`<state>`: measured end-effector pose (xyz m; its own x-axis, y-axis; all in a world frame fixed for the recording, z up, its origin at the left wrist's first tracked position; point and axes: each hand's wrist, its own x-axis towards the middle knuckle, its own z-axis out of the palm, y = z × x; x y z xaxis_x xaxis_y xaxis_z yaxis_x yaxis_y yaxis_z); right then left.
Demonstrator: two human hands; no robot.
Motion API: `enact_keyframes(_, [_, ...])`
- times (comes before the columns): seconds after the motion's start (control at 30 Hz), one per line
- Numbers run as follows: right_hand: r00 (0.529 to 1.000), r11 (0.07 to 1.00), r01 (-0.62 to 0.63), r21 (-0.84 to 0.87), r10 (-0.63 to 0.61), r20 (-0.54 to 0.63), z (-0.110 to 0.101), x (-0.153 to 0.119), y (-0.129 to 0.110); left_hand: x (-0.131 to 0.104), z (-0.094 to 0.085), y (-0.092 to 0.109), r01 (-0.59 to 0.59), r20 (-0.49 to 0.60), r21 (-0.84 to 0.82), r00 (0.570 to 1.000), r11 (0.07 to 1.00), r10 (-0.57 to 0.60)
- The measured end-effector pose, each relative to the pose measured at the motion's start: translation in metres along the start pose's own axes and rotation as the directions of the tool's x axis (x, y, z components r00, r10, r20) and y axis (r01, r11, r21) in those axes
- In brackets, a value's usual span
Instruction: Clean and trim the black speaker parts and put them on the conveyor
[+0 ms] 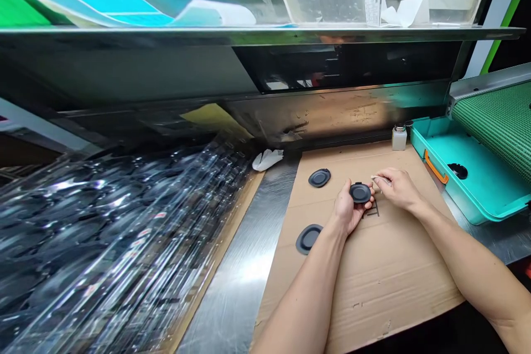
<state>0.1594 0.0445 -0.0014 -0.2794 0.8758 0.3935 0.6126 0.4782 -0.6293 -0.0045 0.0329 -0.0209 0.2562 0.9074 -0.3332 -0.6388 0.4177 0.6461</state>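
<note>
A small black oval part point(360, 193) is held in my left hand point(346, 207), its flat recessed face turned up. Just to its right, my right hand point(397, 188) pinches a small whitish item point(380, 179), too small to make out, whose tip points at the part. Both hands are above a brown cardboard sheet point(373, 287). Two more black parts lie on the cardboard: one point(319, 178) beyond my left hand to the left, the other point(309, 239) beside my left forearm, which partly covers it.
Clear plastic trays of dark parts point(124, 232) fill the left side. A crumpled white cloth point(267, 160) lies on the metal table point(244, 254). A small bottle point(399, 138) stands at the cardboard's back edge, near a teal bin point(489, 188) and a green conveyor belt point(501, 121). A metal shelf point(257, 36) spans above.
</note>
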Motion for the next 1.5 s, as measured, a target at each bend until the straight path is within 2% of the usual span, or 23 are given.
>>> enact_keyframes(0.13, [0.997,0.963,0.04,-0.265,-0.02,0.078,0.003,-0.006,-0.015,-0.001,0.004,-0.009,-0.04,-0.061,0.197,0.997,0.98,0.053])
enact_keyframes(0.27, [0.984,0.9,0.081,-0.429,-0.004,0.178,0.008,-0.009,-0.025,0.0,0.006,-0.019,-0.09,-0.123,0.418,0.98,0.904,0.154])
enact_keyframes(0.43, [0.972,0.856,0.096,-0.508,0.03,0.235,0.003,-0.007,-0.024,-0.003,0.007,-0.022,-0.105,-0.098,0.603,0.974,0.791,0.203])
enact_keyframes(0.53, [0.966,0.856,0.133,-0.499,0.002,0.26,0.0,-0.007,-0.019,-0.005,0.009,-0.022,-0.071,-0.111,0.663,0.975,0.745,0.192])
enact_keyframes(0.67, [0.965,0.872,0.175,-0.458,-0.058,0.258,0.0,-0.005,-0.014,-0.003,0.008,-0.022,-0.048,-0.125,0.668,0.977,0.743,0.175])
enact_keyframes(0.87, [0.956,0.88,0.157,-0.449,-0.02,0.293,-0.001,-0.004,-0.015,-0.003,0.007,-0.024,-0.052,-0.139,0.652,0.973,0.757,0.186])
enact_keyframes(1.0, [0.964,0.886,0.164,-0.434,-0.05,0.261,0.0,-0.005,-0.014,-0.005,0.008,-0.025,-0.072,-0.124,0.657,0.972,0.751,0.201])
enact_keyframes(1.13, [0.959,0.884,0.153,-0.442,-0.024,0.284,0.0,-0.004,-0.013,-0.002,0.004,-0.026,-0.096,-0.087,0.65,0.976,0.754,0.199])
enact_keyframes(1.33, [0.959,0.872,0.179,-0.455,-0.052,0.278,-0.002,-0.003,-0.017,0.002,0.002,-0.026,-0.085,-0.103,0.668,0.973,0.739,0.205])
enact_keyframes(1.5, [0.951,0.879,0.125,-0.46,0.026,0.308,-0.005,-0.003,-0.019,-0.002,0.004,-0.025,-0.098,-0.095,0.642,0.974,0.761,0.206])
